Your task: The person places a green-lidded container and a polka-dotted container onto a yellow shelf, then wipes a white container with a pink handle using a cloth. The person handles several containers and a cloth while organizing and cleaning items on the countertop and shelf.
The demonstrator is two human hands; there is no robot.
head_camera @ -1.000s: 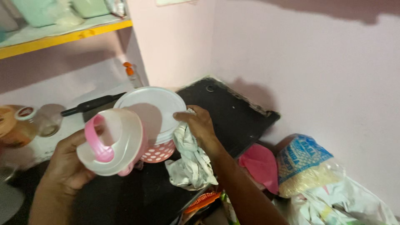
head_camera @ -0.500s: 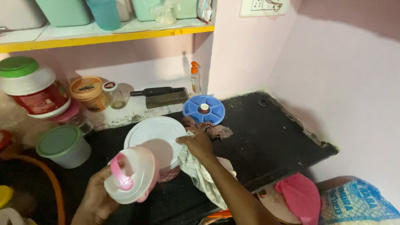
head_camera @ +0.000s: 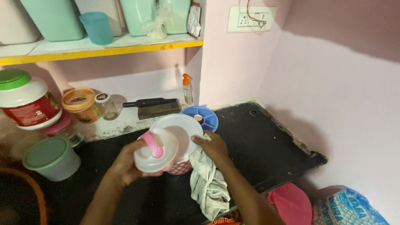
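- Shifted since the earlier frame: both hands and their load now sit lower and more central in view; more of the shelf shows above, and the blue round lid behind is now partly covered by the white one.
- Left hand [head_camera: 125, 166]: fingers curled around a small white lidded container [head_camera: 156, 151] with a pink flip handle on top, held tilted above the worktop [head_camera: 258, 146]. Grip looks one-sided; risk of the container slipping or its lid popping if tilted further.
- Right hand [head_camera: 214, 146]: fingers pressed down on a crumpled white cloth [head_camera: 206, 183] against the rim of a white round lid [head_camera: 179, 129]. Cloth hangs toward the worktop's front edge; it could drag or slide off.
- Pink dotted tub [head_camera: 180, 167]: beneath the white lid, between the two hands, standing on the dark worktop. Sideways pressure from wiping could tip it or knock the lid loose.
- Blue round lid [head_camera: 208, 116]: just behind the white lid, a small cap at its centre; liable to be nudged.
- Further out: small orange-capped bottle [head_camera: 188, 88] and dark knife on a block [head_camera: 156, 106] at the back ledge; green-lidded tub [head_camera: 52, 157] at left; large red-labelled jar with green cap [head_camera: 26, 100]; shelf [head_camera: 104, 48] carrying pale green canisters.
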